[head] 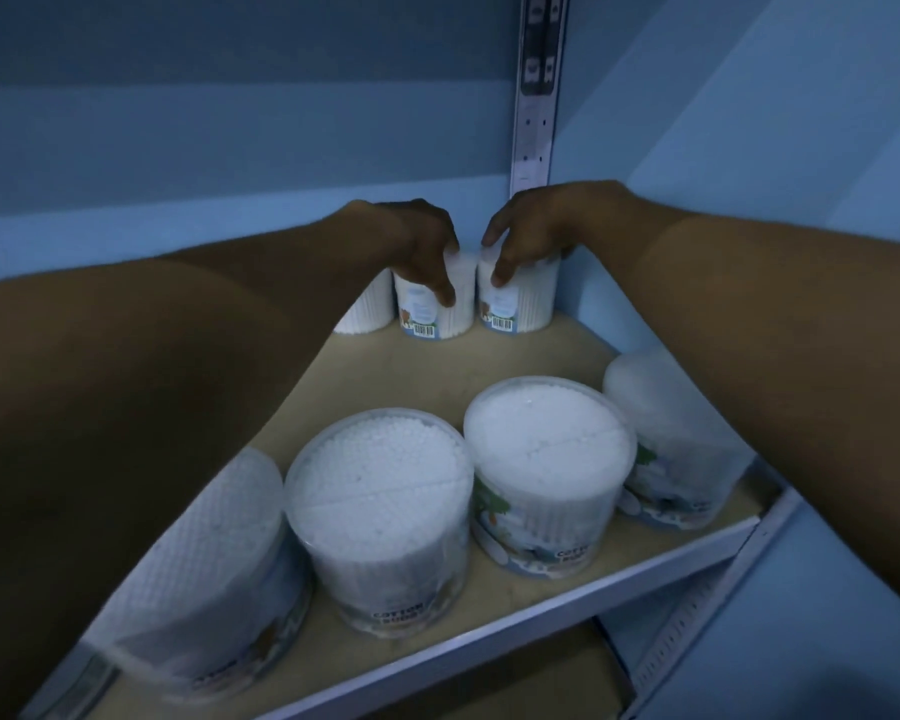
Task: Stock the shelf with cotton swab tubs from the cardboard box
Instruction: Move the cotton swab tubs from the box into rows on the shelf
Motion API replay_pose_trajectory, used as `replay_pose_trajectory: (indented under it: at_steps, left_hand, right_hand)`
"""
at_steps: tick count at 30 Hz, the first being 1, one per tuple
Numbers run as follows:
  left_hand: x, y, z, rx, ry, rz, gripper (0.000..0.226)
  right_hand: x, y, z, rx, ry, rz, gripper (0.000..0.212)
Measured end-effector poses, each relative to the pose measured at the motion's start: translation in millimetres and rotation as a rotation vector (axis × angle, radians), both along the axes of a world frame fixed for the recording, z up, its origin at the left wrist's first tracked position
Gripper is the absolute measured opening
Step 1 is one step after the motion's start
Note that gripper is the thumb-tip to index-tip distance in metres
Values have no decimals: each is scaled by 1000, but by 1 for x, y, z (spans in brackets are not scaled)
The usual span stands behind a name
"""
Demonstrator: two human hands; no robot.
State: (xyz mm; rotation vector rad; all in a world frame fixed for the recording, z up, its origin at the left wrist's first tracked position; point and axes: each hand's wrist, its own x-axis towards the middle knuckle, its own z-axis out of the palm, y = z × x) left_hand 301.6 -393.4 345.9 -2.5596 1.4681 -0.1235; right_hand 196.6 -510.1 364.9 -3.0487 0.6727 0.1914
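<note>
Blue panels form the back and side of a dimly lit shelving unit, with a slotted metal upright point(536, 90) standing in the rear corner. A wooden shelf point(427, 366) with a pale front edge is seen below, and on it cotton swab tubs are set in two rows.

At the back, three tubs stand side by side against the rear panel. The middle back tub point(437, 309) is gripped from above by the left hand point(422, 246), fingers curled over its top and down its side. The right back tub point(515, 298), in the corner, is gripped in the same way by the right hand point(531, 236). These two tubs are just beside each other, barcodes facing forward. The left back tub point(365, 309) is partly hidden behind the left forearm.

Along the front edge, four larger-looking tubs point(380, 491) are lined up, lids showing packed white swab tips. The cardboard box is not seen.
</note>
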Motion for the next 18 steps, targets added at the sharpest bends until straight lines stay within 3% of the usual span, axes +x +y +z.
replay_pose_trajectory:
  at_steps: [11, 18]
  left_hand:
    - [-32, 20, 4, -9, 52, 6, 77]
    - [-47, 37, -1, -58, 99, -12, 81]
  right_hand:
    - [-30, 10, -1, 142, -55, -22, 66]
    - [-46, 13, -6, 116, -60, 3, 68]
